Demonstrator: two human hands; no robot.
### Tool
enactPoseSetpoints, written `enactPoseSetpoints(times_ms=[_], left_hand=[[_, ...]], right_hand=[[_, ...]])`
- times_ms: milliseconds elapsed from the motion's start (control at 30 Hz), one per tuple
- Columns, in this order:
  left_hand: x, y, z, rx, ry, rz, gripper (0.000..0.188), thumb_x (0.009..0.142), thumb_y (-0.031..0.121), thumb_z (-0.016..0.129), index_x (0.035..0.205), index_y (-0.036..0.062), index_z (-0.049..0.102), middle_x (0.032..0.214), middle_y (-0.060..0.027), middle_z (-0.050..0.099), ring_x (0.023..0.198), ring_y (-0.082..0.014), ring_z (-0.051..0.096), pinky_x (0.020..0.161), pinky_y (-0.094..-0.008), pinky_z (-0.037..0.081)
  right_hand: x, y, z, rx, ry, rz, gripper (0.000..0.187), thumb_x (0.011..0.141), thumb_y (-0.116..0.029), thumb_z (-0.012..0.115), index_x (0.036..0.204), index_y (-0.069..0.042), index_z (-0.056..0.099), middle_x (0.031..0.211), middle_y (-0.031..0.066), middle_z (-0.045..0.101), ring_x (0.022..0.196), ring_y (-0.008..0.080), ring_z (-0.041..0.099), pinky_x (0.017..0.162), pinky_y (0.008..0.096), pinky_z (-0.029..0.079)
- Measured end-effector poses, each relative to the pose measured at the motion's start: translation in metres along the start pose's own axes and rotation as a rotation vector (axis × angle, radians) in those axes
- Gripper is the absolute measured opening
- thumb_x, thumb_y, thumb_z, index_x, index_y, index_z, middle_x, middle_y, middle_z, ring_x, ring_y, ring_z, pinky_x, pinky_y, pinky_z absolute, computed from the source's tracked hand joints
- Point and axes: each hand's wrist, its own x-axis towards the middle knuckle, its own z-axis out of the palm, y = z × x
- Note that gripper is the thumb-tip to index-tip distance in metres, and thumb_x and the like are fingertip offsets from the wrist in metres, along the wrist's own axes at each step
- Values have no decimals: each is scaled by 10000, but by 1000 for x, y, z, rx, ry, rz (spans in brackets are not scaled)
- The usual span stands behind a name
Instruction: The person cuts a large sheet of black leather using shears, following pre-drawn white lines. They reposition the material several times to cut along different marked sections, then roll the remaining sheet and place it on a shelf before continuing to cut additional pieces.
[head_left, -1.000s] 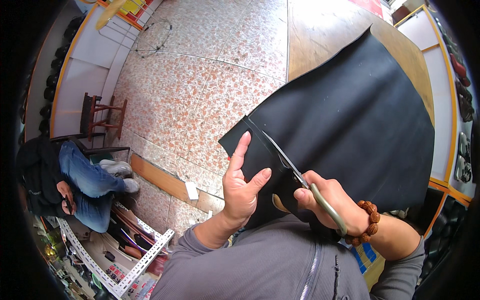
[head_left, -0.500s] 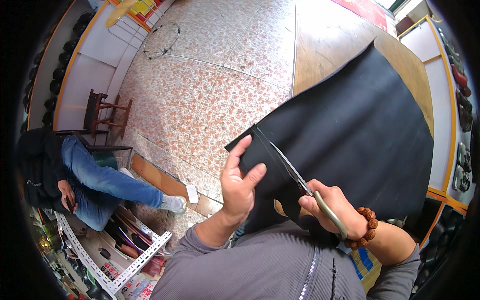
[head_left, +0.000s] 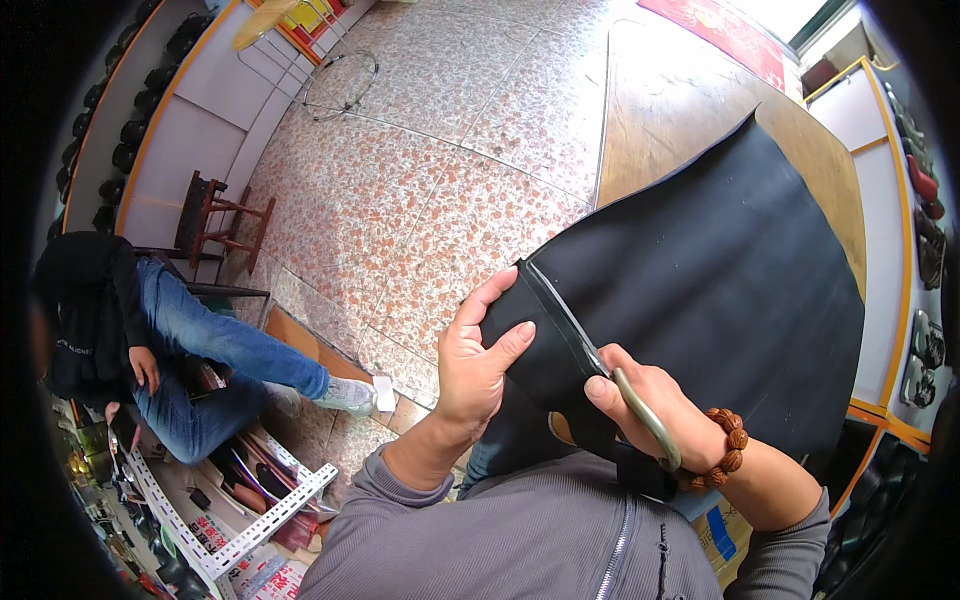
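Observation:
A large black sheet (head_left: 700, 270), smooth like leather or rubber, lies over the wooden table and reaches across my lap. My right hand (head_left: 655, 400) is closed round the scissors (head_left: 645, 418), thumb through the pale handle. Their long blades lie along a line near the sheet's left edge, tips at its upper left corner. My left hand (head_left: 473, 360) grips the strip left of the blades, thumb on top and the other fingers mostly underneath. A hole with a tan patch showing through sits in the sheet between my hands.
The wooden table (head_left: 660, 105) stands ahead on the right. At left a person in jeans (head_left: 235, 320) sits by a white metal rack (head_left: 275, 520) of materials. A small wooden stool (head_left: 230, 225) stands behind. Shoe shelves (head_left: 920, 240) line the right side.
The scissors have moved up and left along the line, and their tips now reach the sheet's upper left edge. My left hand keeps its hold. The seated person's hand has shifted.

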Motion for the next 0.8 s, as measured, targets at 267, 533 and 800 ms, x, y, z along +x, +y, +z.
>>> enactPoseSetpoints(times_ms=[267,533,800], left_hand=[[-2,-7,-1,16,-7,19,482,856,-59,598,1312,-28,444,1225,-106,544,1104,-144,524,971,-281,420],[-3,-8,0,-10,-5,13,480,857,-60,596,1311,-30,443,1221,-105,546,1097,-140,528,963,-273,425],[-6,-9,1,13,-11,6,487,857,-59,595,1317,-35,435,1217,-104,548,1100,-140,525,967,-274,420]], right_hand=[[-3,6,3,19,51,-11,513,930,-501,473,1008,6,477,577,181,532,570,355,582,534,385,453],[-7,11,5,68,74,10,502,917,-495,513,1000,1,524,550,147,536,529,285,595,508,334,449],[-4,10,-1,-63,43,-61,517,927,-498,469,1042,5,488,600,164,574,596,343,612,563,395,483]])
